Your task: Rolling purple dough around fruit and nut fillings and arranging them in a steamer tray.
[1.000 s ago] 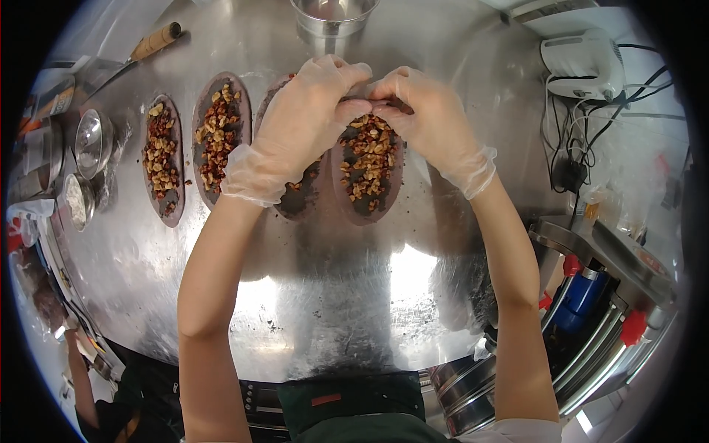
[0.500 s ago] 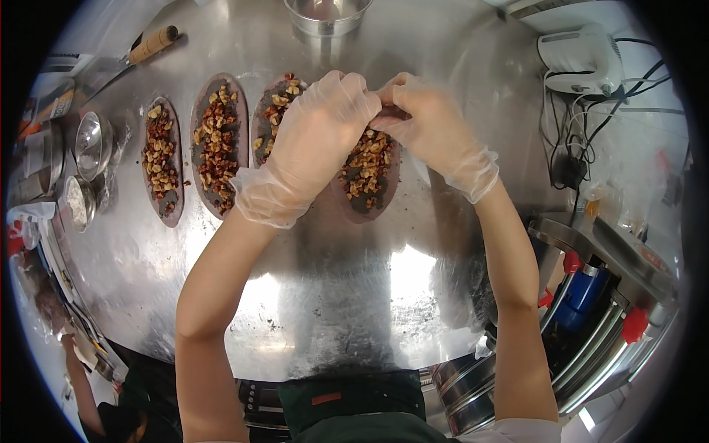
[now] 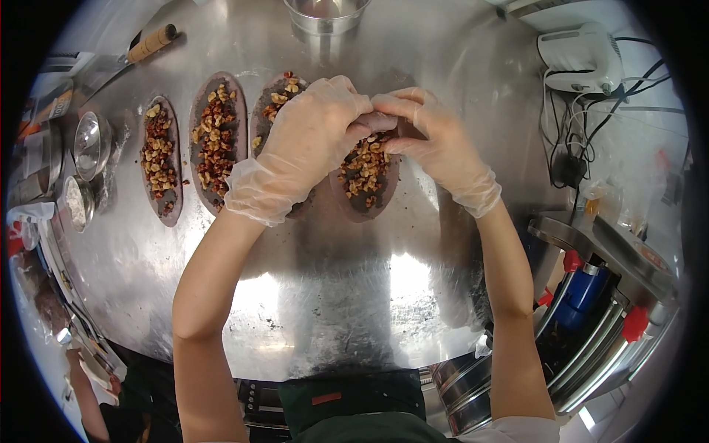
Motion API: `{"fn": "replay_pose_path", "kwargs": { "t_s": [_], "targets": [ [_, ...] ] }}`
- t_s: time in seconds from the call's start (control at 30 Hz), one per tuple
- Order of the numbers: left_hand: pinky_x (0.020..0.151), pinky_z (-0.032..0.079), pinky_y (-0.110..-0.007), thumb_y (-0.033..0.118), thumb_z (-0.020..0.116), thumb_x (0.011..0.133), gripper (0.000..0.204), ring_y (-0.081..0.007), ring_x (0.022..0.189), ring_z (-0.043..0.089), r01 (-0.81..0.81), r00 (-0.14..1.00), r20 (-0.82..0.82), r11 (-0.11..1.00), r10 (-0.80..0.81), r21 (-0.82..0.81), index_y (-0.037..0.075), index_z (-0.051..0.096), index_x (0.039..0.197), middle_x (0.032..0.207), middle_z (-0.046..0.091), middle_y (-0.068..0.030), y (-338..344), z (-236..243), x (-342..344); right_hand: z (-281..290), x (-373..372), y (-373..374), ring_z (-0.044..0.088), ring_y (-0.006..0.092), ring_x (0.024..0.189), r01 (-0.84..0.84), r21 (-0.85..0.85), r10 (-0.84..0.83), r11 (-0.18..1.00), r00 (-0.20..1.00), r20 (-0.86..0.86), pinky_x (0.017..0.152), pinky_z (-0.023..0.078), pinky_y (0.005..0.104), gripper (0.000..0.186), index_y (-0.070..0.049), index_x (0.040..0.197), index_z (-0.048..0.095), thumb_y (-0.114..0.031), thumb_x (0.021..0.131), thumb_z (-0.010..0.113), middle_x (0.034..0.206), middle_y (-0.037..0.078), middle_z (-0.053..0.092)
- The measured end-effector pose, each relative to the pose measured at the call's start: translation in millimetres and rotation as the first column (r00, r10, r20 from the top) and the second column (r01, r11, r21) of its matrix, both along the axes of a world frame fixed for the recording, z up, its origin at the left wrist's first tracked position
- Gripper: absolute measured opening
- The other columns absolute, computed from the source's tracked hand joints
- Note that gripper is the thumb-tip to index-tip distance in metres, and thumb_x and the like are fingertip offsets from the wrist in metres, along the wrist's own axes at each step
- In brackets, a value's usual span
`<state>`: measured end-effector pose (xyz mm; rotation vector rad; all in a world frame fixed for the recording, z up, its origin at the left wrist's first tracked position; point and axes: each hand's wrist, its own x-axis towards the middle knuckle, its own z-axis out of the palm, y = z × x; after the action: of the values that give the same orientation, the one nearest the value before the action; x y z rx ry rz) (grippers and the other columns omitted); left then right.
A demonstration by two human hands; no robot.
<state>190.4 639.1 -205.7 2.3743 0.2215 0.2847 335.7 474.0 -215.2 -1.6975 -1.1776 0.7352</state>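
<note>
Both of my hands wear clear plastic gloves and meet at the far end of the rightmost oval of purple dough (image 3: 357, 213), which is topped with a dark spread and chopped nuts. That end is folded over into a small roll. My left hand (image 3: 317, 122) grips the roll's left side, fingers curled. My right hand (image 3: 428, 125) pinches its right side between thumb and fingers. Three more nut-topped ovals lie to the left: a far-left dough piece (image 3: 160, 162), a middle dough piece (image 3: 218, 140) and one dough piece (image 3: 266, 111) partly hidden under my left hand and forearm.
A metal bowl (image 3: 327, 16) stands at the back. On the left are a wooden-handled tool (image 3: 153, 44), a small metal bowl (image 3: 93, 146) and a bowl of white powder (image 3: 78, 203). A white appliance (image 3: 581, 59) with cables sits right. Another person's arm (image 3: 83, 387) shows lower left.
The far end of the rightmost dough has been rolled toward me and its purple underside now shows between my hands. Both hands have come slightly nearer.
</note>
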Motion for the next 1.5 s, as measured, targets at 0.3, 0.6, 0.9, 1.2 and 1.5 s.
{"fn": "replay_pose_path", "kwargs": {
  "t_s": [0.3, 0.6, 0.9, 1.2, 1.5],
  "targets": [
    [0.077, 0.053, -0.041, 0.005, 0.076, 0.077, 0.03, -0.031, 0.093, 0.063, -0.034, 0.998, 0.05, 0.991, 0.028, 0.13, 0.007, 0.066, 0.105, 0.099, 0.061, -0.0085, -14.1, -2.0, -1.7, -1.6, -3.2, -2.6, 0.059, 0.0301, 0.104, 0.067, -0.048, -0.067, 0.997, 0.998, 0.005, 0.089, 0.049, 0.0393, 0.041, -0.009, 0.116, 0.07, -0.009, 0.076, 0.081, 0.106, 0.01, 0.066],
    [0.079, 0.053, -0.043, 0.011, 0.076, 0.079, 0.039, -0.0316, 0.1, 0.061, -0.047, 0.999, -0.002, 0.991, 0.048, 0.126, 0.008, 0.064, 0.116, 0.105, 0.061, -0.008, -15.7, 9.2, -12.4, 5.3, -15.5, -4.1, 0.062, 0.0326, 0.097, 0.058, -0.026, -0.05, 0.998, 0.968, 0.245, 0.084, 0.051, 0.04, 0.037, -0.008, 0.114, 0.07, -0.006, 0.078, 0.078, 0.102, 0.01, 0.066],
    [0.081, 0.053, -0.042, 0.012, 0.08, 0.074, 0.045, -0.0321, 0.098, 0.061, 0.004, 1.0, -0.028, 0.978, 0.002, 0.206, 0.005, 0.066, 0.116, 0.103, 0.062, -0.0092, -26.4, 5.6, -14.0, 5.0, -7.0, -18.1, 0.062, 0.0322, 0.103, 0.013, -0.087, -0.006, 0.996, 0.996, 0.088, 0.091, 0.051, 0.039, 0.041, -0.008, 0.123, 0.068, -0.009, 0.082, 0.077, 0.115, 0.01, 0.064],
    [0.079, 0.053, -0.04, 0.024, 0.08, 0.075, 0.052, -0.0299, 0.094, 0.059, -0.042, 0.998, 0.061, 0.967, 0.027, 0.25, 0.002, 0.064, 0.119, 0.1, 0.062, -0.0087, -29.0, 6.8, -23.1, 12.4, -23.4, -19.7, 0.06, 0.0322, 0.106, 0.017, -0.115, 0.007, 0.993, 0.979, 0.203, 0.09, 0.052, 0.0402, 0.044, -0.009, 0.117, 0.067, -0.005, 0.075, 0.08, 0.11, 0.009, 0.063],
    [0.084, 0.051, -0.042, 0.026, 0.081, 0.073, 0.056, -0.0318, 0.098, 0.059, 0.002, 1.0, -0.026, 0.977, 0.004, 0.212, 0.005, 0.063, 0.122, 0.104, 0.063, -0.0085, -43.6, 8.9, -35.2, 16.7, -28.6, -27.4, 0.058, 0.0323, 0.106, -0.062, -0.147, 0.108, 0.987, 0.939, 0.327, 0.091, 0.05, 0.0424, 0.046, -0.009, 0.118, 0.065, -0.013, 0.075, 0.082, 0.117, 0.006, 0.061]
  ]
}}
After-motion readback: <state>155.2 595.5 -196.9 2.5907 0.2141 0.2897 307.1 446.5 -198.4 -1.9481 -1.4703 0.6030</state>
